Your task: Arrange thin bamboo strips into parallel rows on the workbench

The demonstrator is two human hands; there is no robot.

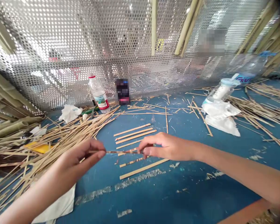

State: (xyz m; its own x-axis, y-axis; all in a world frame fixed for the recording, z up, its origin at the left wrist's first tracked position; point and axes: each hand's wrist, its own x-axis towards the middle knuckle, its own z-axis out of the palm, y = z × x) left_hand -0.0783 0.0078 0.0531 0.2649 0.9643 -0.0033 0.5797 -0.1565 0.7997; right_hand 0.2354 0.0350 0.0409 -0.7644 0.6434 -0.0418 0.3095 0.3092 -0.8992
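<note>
"How are your fingers?"

"My left hand (86, 157) has thumb and forefinger pinched together on one end of a thin strip (113, 152). My right hand (164, 145) has curled fingers closed to a narrow pinch on its other end."

"Where is the room to move?"

"On my near side: open blue tabletop (177, 196), marked by a line of tape (140, 179). A heap of sticks (67, 140) crowds my left. Along the far edge stands a metal mesh (140, 40), a bottle (100, 96) before it. A white tissue (220, 109) lies off to the right."

"And the strip?"

"Between my hands, over a row of slats (136, 137). Its long axis runs left to right, nearly level; the slats slant slightly, right ends farther from me."
</note>
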